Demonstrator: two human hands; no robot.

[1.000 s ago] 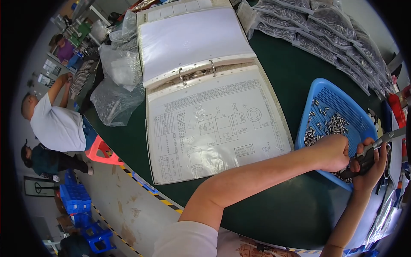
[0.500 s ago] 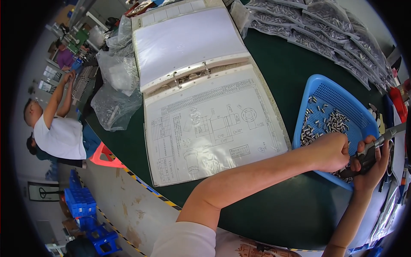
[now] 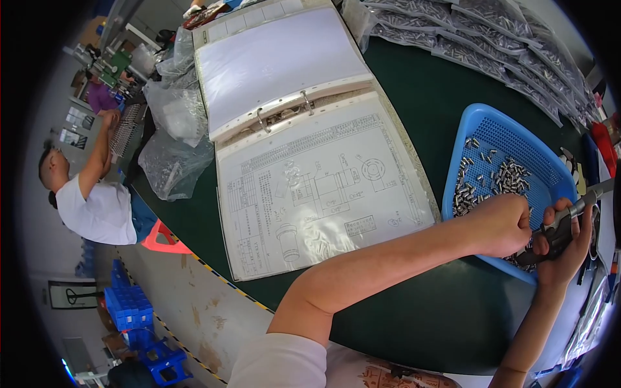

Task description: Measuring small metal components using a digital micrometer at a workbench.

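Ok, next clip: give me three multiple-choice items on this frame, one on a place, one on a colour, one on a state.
1. Where is the basket relative to the binder?
A. To its right
B. To its left
C. On top of it

2. What colour is the basket?
A. Red
B. Blue
C. Yellow

3. What state is the binder in?
A. Shut
B. Standing upright
C. Lying open

Answers:
1 A, since the basket sits at the right of the table beside the drawing page.
2 B, since its mesh wall is plainly blue.
3 C, since both halves lie flat with the rings showing between them.

The left hand and the right hand, which grips a dark tool, meet over the basket's near edge.
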